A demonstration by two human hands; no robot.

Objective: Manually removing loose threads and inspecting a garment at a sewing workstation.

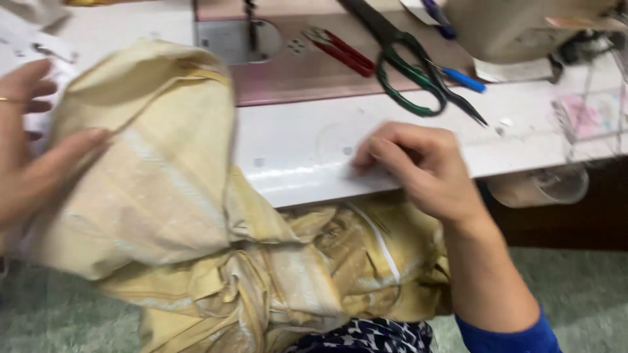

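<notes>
left hand [29, 140]: at left edge of view, fingers spread and lying against the folded yellow fabric [176, 222], thumb pressed on its upper side; thin ring on one finger; grip looks loose, blur makes it hard to say more
right hand [418, 167]: fingers curled under, fingertips pressed on the white table [307, 147] near its front edge; may pinch something small, cannot tell; blue sleeve [513, 336] at the forearm
yellow fabric: big crumpled bundle, upper part lifted over the table's left side, the rest hanging down in front of the table edge into the lap, under the right wrist
sewing machine bed [301, 68]: pinkish, behind the hands, metal needle plate [235, 39] at its left end
green-handled scissors [405, 65]: on the bed, well apart from the right hand
red snips [340, 51]: just left of the scissors
blue pen [461, 78]: right of the scissors' handles, touching or nearly so
floor [575, 287]: greenish, below
</notes>
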